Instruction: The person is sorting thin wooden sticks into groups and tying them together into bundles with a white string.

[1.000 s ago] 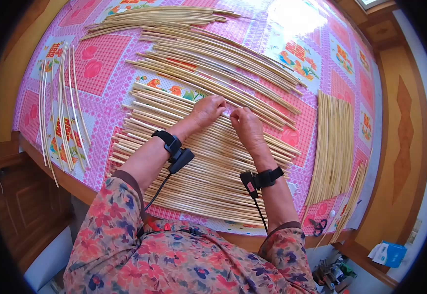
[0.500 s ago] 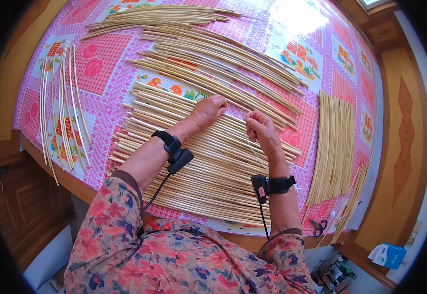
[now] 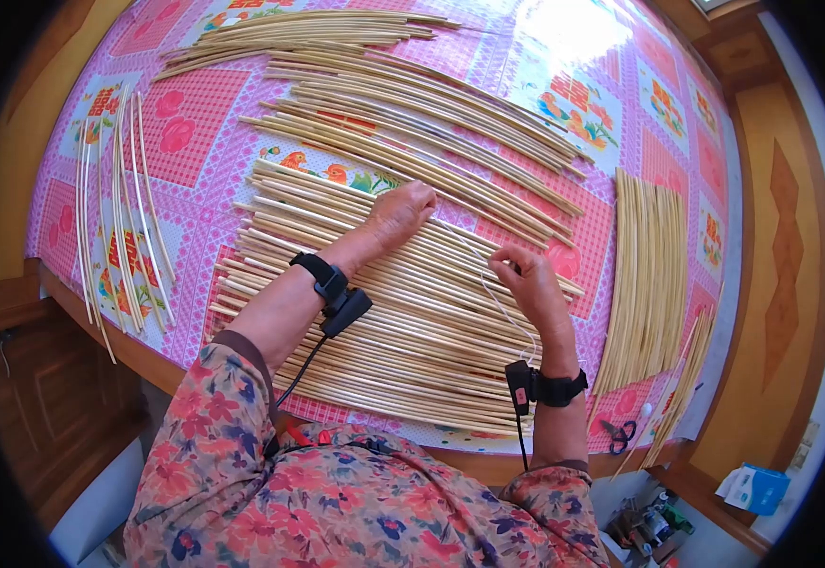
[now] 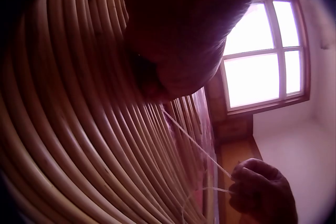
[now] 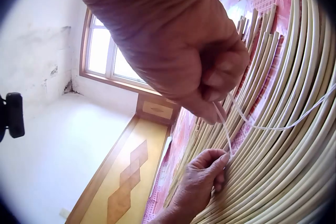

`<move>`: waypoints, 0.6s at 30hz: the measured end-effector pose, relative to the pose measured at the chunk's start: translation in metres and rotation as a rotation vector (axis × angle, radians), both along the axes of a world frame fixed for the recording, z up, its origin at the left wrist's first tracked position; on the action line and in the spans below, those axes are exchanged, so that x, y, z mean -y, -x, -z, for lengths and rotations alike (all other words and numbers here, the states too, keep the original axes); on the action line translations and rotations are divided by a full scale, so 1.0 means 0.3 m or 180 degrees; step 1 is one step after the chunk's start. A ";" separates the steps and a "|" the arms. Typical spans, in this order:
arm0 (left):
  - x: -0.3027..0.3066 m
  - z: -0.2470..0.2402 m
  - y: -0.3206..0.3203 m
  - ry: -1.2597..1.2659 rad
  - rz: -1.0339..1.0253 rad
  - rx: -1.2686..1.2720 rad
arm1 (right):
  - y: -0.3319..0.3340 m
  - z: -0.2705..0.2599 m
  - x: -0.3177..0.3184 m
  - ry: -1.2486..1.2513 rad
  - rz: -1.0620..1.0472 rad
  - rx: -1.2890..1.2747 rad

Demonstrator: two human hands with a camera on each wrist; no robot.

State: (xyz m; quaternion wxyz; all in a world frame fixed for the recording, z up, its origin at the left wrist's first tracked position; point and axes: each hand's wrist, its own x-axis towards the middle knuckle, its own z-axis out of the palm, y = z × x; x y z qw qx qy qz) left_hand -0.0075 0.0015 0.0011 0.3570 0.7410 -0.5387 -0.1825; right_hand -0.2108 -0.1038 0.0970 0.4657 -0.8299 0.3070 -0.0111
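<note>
A white string runs between the two hands over a broad row of pale, peeled-looking stalks lying side by side. At the far edge of that row, my left hand pinches the string close to the stalks with thumb and forefinger. My right hand is up and to the right, gripping the string between thumb and curled fingers. One stretch of string is drawn straight between the hands in the left wrist view, while another part hangs in a loose curve below the right hand. The left fingertips are dark and partly hidden in that view.
Beyond the row lie more loose stalks. Several thin stalks are at the left, and a dense bundle at the right. Scissors rest near the front right edge of the patterned pink tablecloth.
My right hand has moved right and towards the body, away from the left hand, drawing the string out between them. The left hand stays almost where it was.
</note>
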 end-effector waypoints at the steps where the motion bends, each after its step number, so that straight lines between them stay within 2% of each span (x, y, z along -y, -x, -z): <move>1: 0.000 -0.002 0.000 -0.0031 0.0010 0.0015 | 0.000 -0.033 -0.013 0.0266 -0.0010 -0.0179; 2: -0.001 -0.003 0.001 -0.0031 0.0019 0.0019 | 0.003 -0.050 -0.020 0.0533 -0.0013 -0.0359; 3: -0.002 -0.005 0.004 -0.0006 0.0021 0.0059 | 0.014 -0.043 -0.020 0.0527 0.0002 -0.0362; 5: 0.000 -0.009 0.008 0.0024 0.0026 0.0104 | 0.030 -0.024 -0.014 0.1107 -0.0057 -0.0190; 8: -0.001 -0.015 0.020 0.0084 0.0032 0.0280 | 0.035 -0.020 -0.017 0.0695 0.0033 -0.0039; 10: -0.004 -0.033 0.032 -0.0019 -0.0050 0.0581 | 0.033 -0.031 -0.021 0.0670 0.0006 -0.0046; 12: -0.005 -0.025 0.031 0.0010 -0.0069 0.0543 | 0.027 -0.026 -0.023 0.0645 -0.0024 -0.0047; 14: -0.006 -0.018 0.030 0.0037 -0.0087 0.0504 | 0.021 -0.005 -0.019 0.0567 -0.0265 0.0509; 18: -0.011 -0.041 0.027 0.0131 0.0006 0.0401 | 0.011 0.030 -0.006 0.0594 -0.0470 0.0876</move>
